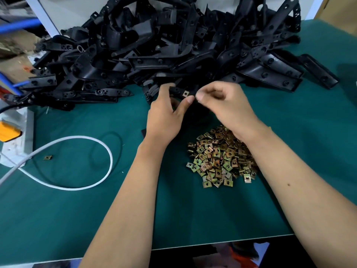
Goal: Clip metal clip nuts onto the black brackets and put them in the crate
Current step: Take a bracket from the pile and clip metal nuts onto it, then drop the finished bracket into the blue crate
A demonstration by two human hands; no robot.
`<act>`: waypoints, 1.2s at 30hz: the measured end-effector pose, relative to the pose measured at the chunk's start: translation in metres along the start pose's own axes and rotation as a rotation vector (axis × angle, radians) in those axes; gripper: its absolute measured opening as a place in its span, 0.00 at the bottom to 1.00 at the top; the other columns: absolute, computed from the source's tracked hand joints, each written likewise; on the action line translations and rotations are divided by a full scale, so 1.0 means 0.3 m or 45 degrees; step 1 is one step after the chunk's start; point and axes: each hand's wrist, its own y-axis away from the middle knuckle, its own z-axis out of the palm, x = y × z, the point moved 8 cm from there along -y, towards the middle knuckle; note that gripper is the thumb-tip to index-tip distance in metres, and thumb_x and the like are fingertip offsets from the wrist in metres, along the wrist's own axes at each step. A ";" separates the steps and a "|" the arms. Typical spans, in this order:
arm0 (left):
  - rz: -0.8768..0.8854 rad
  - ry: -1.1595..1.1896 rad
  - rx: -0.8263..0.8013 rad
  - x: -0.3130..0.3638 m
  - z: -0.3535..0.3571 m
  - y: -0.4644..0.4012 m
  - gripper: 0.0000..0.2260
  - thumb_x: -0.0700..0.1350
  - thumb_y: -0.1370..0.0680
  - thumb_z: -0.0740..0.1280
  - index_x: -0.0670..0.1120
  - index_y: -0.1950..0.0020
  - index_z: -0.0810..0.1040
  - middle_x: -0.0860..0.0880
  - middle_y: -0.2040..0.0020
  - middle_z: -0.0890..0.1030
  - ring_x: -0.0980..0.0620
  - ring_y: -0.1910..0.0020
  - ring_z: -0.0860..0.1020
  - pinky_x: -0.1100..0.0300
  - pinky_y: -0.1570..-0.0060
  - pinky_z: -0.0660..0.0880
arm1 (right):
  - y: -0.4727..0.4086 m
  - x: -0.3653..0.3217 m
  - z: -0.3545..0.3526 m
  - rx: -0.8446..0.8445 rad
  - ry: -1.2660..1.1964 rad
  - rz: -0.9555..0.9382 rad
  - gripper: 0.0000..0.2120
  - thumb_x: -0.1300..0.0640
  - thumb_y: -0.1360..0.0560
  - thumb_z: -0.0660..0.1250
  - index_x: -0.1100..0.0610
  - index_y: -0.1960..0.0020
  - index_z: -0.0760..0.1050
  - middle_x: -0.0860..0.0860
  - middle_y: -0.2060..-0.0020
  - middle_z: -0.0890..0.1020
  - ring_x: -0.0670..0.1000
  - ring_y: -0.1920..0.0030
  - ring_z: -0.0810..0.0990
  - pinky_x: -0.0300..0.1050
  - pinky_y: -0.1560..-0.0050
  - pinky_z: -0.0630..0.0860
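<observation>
I am seeing my left hand point(164, 115) gripping a black bracket point(178, 91) bearing a clip nut point(185, 93), while my right hand point(222, 102) is pinching its near edge, above the nut pile point(218, 157).

Even, bright overhead light is washing across the green mat point(77, 219), and the forearms are throwing only soft, faint shadows. The pile of black brackets point(154, 45) is swallowing detail, with dull sheen showing on a few curved faces. The brass clip nuts point(218, 157) are glinting in small sparks. Wide-angle distortion is bowing the mat's edges, and the corners are smearing into blur.
</observation>
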 end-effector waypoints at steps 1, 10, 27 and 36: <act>-0.004 0.035 -0.013 -0.003 -0.003 0.002 0.25 0.60 0.21 0.69 0.51 0.28 0.68 0.50 0.51 0.83 0.49 0.52 0.81 0.47 0.49 0.79 | 0.004 -0.004 0.009 -0.024 0.142 -0.033 0.09 0.51 0.24 0.76 0.52 0.46 0.85 0.44 0.54 0.86 0.39 0.50 0.83 0.32 0.47 0.76; 0.255 0.051 -0.132 0.039 -0.005 0.003 0.10 0.49 0.19 0.69 0.56 0.40 0.75 0.58 0.52 0.81 0.57 0.55 0.79 0.65 0.58 0.75 | 0.017 -0.034 0.007 0.035 0.370 -0.206 0.08 0.53 0.29 0.80 0.50 0.51 0.87 0.38 0.61 0.84 0.33 0.59 0.80 0.27 0.58 0.70; 0.384 0.125 -0.001 0.404 0.073 0.026 0.08 0.49 0.19 0.70 0.50 0.43 0.76 0.60 0.57 0.77 0.67 0.59 0.75 0.72 0.61 0.68 | 0.149 -0.122 -0.288 0.341 0.089 -0.186 0.27 0.61 0.24 0.73 0.55 0.26 0.71 0.45 0.47 0.83 0.42 0.45 0.81 0.33 0.40 0.74; 0.356 0.518 -0.332 1.034 0.683 0.342 0.10 0.48 0.21 0.71 0.43 0.50 0.74 0.51 0.60 0.79 0.42 0.54 0.79 0.50 0.51 0.73 | 0.609 0.143 -0.970 0.865 -0.614 0.250 0.13 0.54 0.16 0.64 0.56 0.56 0.83 0.54 0.59 0.84 0.52 0.56 0.81 0.48 0.51 0.76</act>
